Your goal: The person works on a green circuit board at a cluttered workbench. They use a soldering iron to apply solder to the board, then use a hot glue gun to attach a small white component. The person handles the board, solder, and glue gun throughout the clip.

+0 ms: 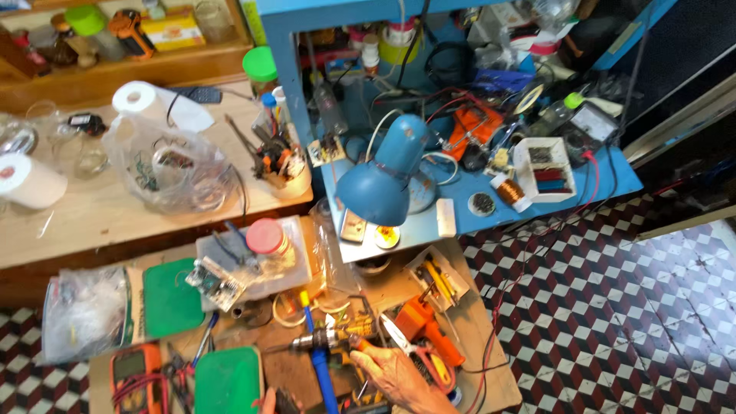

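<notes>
The orange-handled tool (pixel 360 343) lies low in the middle of the frame on the cluttered lower board, and your right hand (pixel 399 376) has its fingers at the handle end, touching it; whether they have closed on it you cannot tell from here. Your left hand (pixel 267 400) barely shows at the bottom edge, and its grip is unreadable.

In my judgement the red wires (pixel 498 307) trailing down the right of the board could snag your wrist, and the blue lamp (pixel 381 180) hanging above centre is easy to bump if you lift quickly. The scissors (pixel 418 349) lie just beside your fingers, blades open.

Containers: the white cup (pixel 285 172) at upper centre holds pliers and cutters; the clear bag (pixel 165 165) at upper left holds small parts; the white tray (pixel 546 170) at upper right holds dark and red pieces.
</notes>
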